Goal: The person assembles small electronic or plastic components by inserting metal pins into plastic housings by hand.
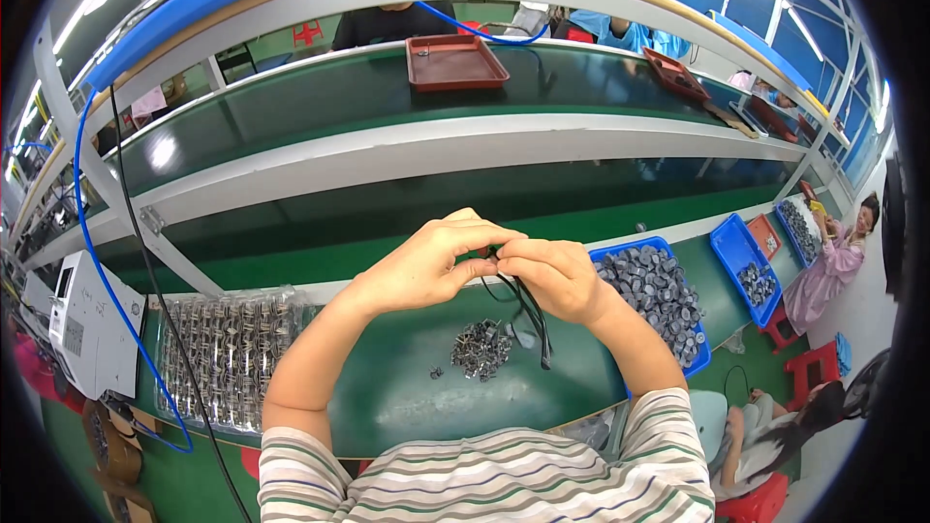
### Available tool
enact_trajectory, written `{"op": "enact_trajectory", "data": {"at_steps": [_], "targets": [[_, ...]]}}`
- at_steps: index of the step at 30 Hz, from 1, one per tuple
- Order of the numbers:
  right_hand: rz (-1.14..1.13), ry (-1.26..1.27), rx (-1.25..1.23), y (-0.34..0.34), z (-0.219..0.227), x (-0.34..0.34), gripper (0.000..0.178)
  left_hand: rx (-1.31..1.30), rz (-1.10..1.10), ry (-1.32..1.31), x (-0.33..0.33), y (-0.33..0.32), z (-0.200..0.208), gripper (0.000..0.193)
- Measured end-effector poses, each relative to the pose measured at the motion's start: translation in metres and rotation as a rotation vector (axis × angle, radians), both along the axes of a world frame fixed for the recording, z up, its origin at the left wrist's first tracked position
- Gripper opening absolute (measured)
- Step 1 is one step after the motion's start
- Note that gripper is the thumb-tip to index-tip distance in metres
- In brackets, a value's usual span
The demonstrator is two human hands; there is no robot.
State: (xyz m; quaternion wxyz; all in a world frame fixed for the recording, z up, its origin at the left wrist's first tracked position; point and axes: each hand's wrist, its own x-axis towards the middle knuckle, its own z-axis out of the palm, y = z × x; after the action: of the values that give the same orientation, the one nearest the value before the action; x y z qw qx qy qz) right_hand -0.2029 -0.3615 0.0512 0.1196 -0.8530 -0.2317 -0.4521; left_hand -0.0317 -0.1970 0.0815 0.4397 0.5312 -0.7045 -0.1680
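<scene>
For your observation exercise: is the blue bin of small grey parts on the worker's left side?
No, the blue bin of grey parts sits to the person's right, just beyond the right hand.

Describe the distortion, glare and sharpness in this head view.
Head view: fisheye bends the conveyor shelves into arcs, with black corners; overhead lights glare on the green belt; the left hand, right hand and black cable are fairly sharp; the edges are soft.

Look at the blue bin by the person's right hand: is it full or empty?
Nearly full. The blue bin is heaped with small dark grey round parts, which cover its floor.
</scene>
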Motion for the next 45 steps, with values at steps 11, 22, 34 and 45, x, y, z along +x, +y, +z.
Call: {"op": "enact_trajectory", "data": {"at_steps": [11, 22, 34, 45], "targets": [[-0.106, 0.376, 0.656, -0.006, -0.04, -0.003, 0.015, -0.04, 0.242, 0.069, 0.014, -0.008, -0.044, 0.017], [-0.249, 0.449, 0.501, 0.016, -0.056, -0.004, 0.011, -0.271, 0.378, 0.048, 0.03, 0.01, -0.065, 0.014], [-0.285, 0.286, 0.507, 0.024, -0.037, -0.01, 0.01, -0.202, 0.428, 0.389, 0.023, 0.055, -0.051, 0.007], [0.071, -0.185, 0.582, 0.059, 0.056, -0.05, 0.018, -0.778, 0.496, 0.068, -0.03, 0.117, 0.039, 0.015]]}}
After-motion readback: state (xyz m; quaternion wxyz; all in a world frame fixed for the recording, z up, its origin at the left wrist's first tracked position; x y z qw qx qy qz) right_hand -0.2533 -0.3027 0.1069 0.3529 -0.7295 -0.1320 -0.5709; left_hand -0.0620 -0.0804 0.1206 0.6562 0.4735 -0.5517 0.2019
